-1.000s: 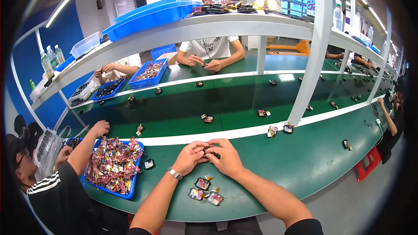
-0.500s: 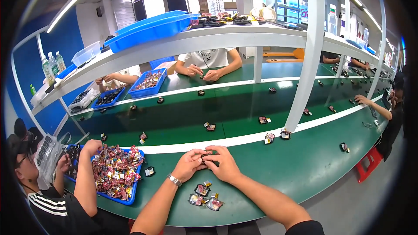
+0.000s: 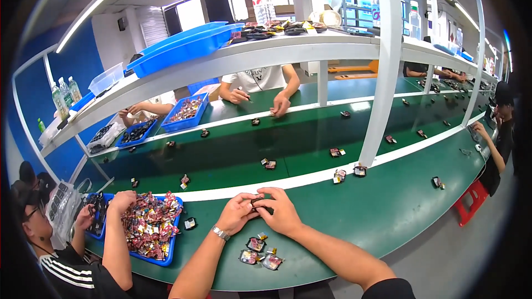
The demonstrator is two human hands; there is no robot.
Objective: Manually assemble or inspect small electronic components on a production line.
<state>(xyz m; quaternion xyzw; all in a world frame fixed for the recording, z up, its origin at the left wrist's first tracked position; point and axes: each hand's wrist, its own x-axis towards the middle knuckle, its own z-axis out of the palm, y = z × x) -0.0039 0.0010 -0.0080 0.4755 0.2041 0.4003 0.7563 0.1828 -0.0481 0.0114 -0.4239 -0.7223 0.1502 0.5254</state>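
My left hand (image 3: 235,215), with a metal-banded watch on its wrist, and my right hand (image 3: 281,214) meet over the green work surface. Between their fingertips they grip a small black plastic part (image 3: 260,205); the fingers cover much of it. Just below, near my forearms, lie three small black-framed pieces with red boards and white and yellow tabs: an upper piece (image 3: 255,244), a left piece (image 3: 248,256) and a right piece (image 3: 272,262). Another such piece (image 3: 190,223) sits apart, left of my left hand.
A blue tray (image 3: 176,238) heaped with red and yellow small boards stands left, where a co-worker's hand (image 3: 123,201) reaches in. Small pieces dot the green belt (image 3: 302,149) beyond the white rail (image 3: 293,181). A white post (image 3: 382,77) rises ahead, supporting a shelf (image 3: 210,58).
My fingers have shifted slightly around the black part, still gripping it. Across the belt, a co-worker's hands have moved apart. The person at right has drawn a hand back toward themselves.
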